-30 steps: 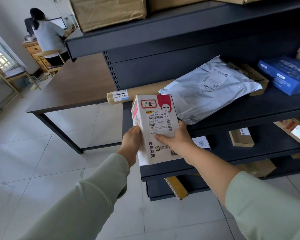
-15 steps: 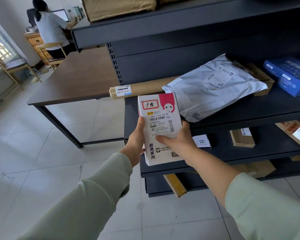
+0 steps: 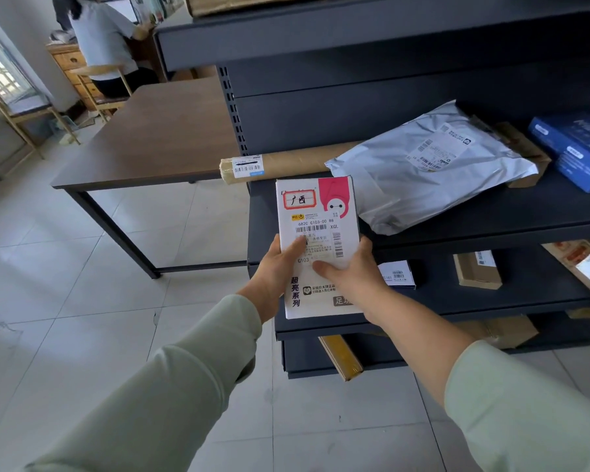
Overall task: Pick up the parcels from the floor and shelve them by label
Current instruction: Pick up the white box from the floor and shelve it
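Observation:
I hold a white parcel box [image 3: 317,212] with a pink corner, a red-framed handwritten tag and a barcode label, upright in front of the dark shelf unit [image 3: 474,223]. My left hand [image 3: 276,267] grips its left edge with the thumb on the label. My right hand [image 3: 351,274] grips its lower right side. The box hangs just before the left end of the middle shelf. On that shelf lie a grey poly mailer [image 3: 423,172], a brown paper tube [image 3: 286,161] and a blue box [image 3: 573,148].
Lower shelves carry a small cardboard box [image 3: 477,270], a white-labelled packet [image 3: 397,274] and a yellow-taped parcel [image 3: 341,356]. A brown table [image 3: 150,141] stands left of the shelf. A person [image 3: 99,39] sits at a desk far left. The floor is white tile.
The box has turned to face me squarely and shifted slightly right toward the shelf. My left thumb has moved onto its label. Both hands keep their hold.

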